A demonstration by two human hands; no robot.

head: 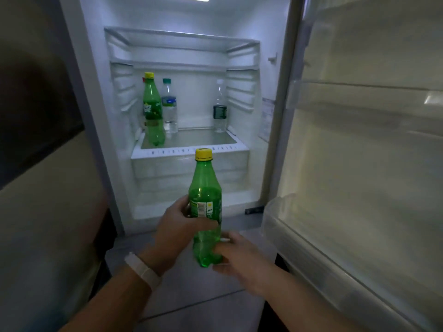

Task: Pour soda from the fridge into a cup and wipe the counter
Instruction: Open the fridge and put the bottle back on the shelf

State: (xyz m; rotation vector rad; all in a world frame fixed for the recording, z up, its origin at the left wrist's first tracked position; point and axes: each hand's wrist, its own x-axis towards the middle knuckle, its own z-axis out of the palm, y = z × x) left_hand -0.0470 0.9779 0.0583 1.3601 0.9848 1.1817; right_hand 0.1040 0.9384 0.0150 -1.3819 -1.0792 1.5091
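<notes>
Hold the soda bottle (205, 183) upright, clear of the fridge, left hand (177, 226) curled round its label, right hand (242, 257) cupped at its base, contact there too blurred to tell; swing the fridge door (359, 164) shut. Leave the second green bottle (152, 109) on the shelf (191, 149).

the green see-through plastic bottle (205, 188) in the left hand (175, 226) is smooth and glossy. its yellow plastic cap (203, 155), above the fingers, looks matt, and the thin printed label (202, 208) at the fingertips is slick like film. behind the fingers, on the wrist, sits a white band (143, 271), matt and rubbery-looking. beyond the fingers, the white fridge liner (239, 20) is shiny moulded plastic with a smooth clear shelf (191, 137). on the shelf stand a second glossy green plastic bottle (153, 111) and two clear plastic bottles (169, 109). right of the fingers, the door bins (359, 104) are frosted translucent plastic. below the fingers, the grey floor (191, 295) looks matt.
</notes>
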